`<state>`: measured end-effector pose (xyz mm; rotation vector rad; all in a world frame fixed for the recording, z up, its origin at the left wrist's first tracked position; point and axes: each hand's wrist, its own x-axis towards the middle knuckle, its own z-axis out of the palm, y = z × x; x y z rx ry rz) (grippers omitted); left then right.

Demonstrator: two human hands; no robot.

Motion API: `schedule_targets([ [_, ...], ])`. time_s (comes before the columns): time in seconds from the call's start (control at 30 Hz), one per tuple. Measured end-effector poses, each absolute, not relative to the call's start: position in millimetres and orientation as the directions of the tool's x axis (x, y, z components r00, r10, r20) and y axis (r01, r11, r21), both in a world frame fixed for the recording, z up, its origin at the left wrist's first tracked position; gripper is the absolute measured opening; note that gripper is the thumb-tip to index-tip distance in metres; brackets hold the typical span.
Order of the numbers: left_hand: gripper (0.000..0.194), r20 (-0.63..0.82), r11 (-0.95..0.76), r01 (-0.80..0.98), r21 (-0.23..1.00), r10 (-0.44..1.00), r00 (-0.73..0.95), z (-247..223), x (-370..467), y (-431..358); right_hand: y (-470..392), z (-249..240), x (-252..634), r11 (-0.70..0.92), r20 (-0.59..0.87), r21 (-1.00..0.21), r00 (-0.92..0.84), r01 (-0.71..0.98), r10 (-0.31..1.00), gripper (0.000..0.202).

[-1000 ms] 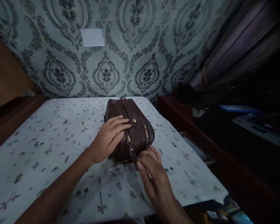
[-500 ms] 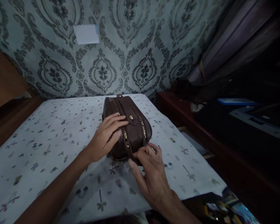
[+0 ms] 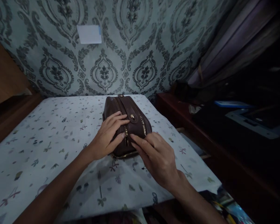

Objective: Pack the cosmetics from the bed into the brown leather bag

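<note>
A dark brown bag [image 3: 128, 107] with two brass zippers and a buttoned strap stands on a white patterned cloth [image 3: 67, 124]. My left hand [image 3: 108, 132] rests on the bag's left side and top, fingers spread, the thumb beside the left zipper's slider. Close to that slider, at the bag's near end, my right hand [image 3: 156, 152] is closed, with thumb and index finger pressed together. What lies between those fingertips is too small to make out. The left zipper's pull tab is mostly hidden.
Behind the cloth rises a patterned wall with a white card [image 3: 90, 34] on it. Brown wooden furniture [image 3: 9, 74] stands at the left. A dark red ledge [image 3: 177, 109], a blue-edged object [image 3: 233, 104] and a curtain are on the right.
My right hand has moved up from the bag's lower near edge to beside the left zipper's slider, and its fingers have closed more. My left hand stays on the bag.
</note>
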<state>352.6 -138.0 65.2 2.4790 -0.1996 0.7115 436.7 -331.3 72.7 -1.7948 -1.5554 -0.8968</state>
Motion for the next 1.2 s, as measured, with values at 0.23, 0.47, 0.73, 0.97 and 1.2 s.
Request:
schedule_targets([
  [0.23,0.035,0.525,-0.833,-0.280,0.477,0.014,0.851,63.4,353.3,-137.9,-326.9,84.0,444.3,-0.149,0.769,0.067,0.044,0.987,0.638,0.018],
  [0.47,0.034,0.526,-0.841,-0.281,0.463,0.005,0.851,64.4,352.3,-138.0,-327.8,66.6,432.2,-0.061,0.792,0.050,-0.002,0.997,0.610,0.009],
  [0.73,0.035,0.527,-0.845,-0.284,0.454,-0.003,0.850,64.7,351.0,-138.2,-341.7,39.5,420.6,-0.048,0.760,0.021,0.015,0.999,0.650,0.011],
  [0.97,0.036,0.516,-0.875,-0.240,0.420,0.013,0.857,64.7,350.0,-141.7,-348.0,36.6,421.3,-0.067,0.792,0.028,0.018,0.997,0.611,0.024],
  [1.2,0.027,0.600,-0.983,-0.105,0.152,0.007,0.800,70.0,345.0,-166.4,-361.7,16.8,431.5,-0.191,0.822,-0.103,0.192,0.976,0.537,0.023],
])
